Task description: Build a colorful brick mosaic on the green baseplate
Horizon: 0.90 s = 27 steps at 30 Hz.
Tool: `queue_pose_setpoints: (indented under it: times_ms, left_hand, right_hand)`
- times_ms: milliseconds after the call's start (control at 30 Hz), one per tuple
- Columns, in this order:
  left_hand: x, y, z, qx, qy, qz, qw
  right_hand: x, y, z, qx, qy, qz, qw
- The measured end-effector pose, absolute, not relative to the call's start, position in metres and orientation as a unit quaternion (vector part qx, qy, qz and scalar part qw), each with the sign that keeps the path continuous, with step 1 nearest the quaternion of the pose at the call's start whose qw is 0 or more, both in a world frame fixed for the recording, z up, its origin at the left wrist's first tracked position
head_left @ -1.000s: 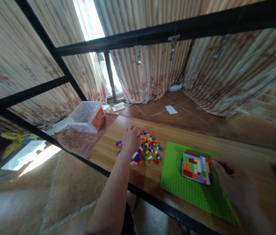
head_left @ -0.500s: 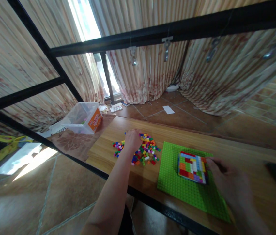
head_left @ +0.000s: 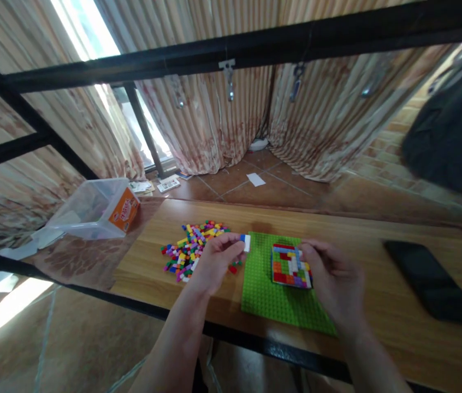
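My left hand [head_left: 214, 261] pinches a small white and blue brick [head_left: 246, 242] just past the left edge of a green baseplate [head_left: 267, 295]. A square block of many-coloured bricks [head_left: 290, 266] sits on that plate. Against the block's right side rests my right hand [head_left: 333, 278], fingers curled on its edge. To the left, on the wooden table [head_left: 165, 273], lies a heap of loose coloured bricks [head_left: 190, 248].
A clear plastic box with an orange label [head_left: 95, 210] lies tipped on the brown cloth at the left. A black phone [head_left: 431, 286] lies on the table at right. Black metal bars [head_left: 255, 46] cross overhead. Curtains and tiled floor lie beyond.
My left hand left the brick heap and came right to the baseplate's edge with a brick pinched in it. The view swung right; my right hand stays at the block.
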<state>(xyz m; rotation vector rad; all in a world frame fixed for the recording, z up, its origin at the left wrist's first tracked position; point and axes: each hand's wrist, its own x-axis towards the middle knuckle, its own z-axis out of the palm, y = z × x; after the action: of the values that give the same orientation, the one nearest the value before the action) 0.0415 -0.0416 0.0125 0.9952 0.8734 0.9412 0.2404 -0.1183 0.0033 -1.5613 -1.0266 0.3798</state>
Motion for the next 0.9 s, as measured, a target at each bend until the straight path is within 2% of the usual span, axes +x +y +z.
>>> queue_pose_setpoints:
  times_ms: [100, 233, 600, 900]
  left_hand:
    - [0.057, -0.049, 0.015, 0.41, 0.363, 0.407, 0.731]
    - [0.07, -0.054, 0.015, 0.422, 0.363, 0.398, 0.729]
    - [0.091, -0.065, 0.012, 0.487, 0.384, 0.432, 0.655]
    - [0.11, -0.072, 0.005, 0.419, 0.373, 0.48, 0.675]
  right_hand:
    - [0.219, -0.117, 0.007, -0.624, -0.47, 0.257, 0.568]
    - [0.203, -0.115, 0.008, -0.561, -0.494, 0.347, 0.567]
    - [0.199, -0.114, 0.005, -0.527, -0.408, 0.414, 0.621]
    - [0.202, -0.114, 0.004, -0.521, -0.359, 0.43, 0.644]
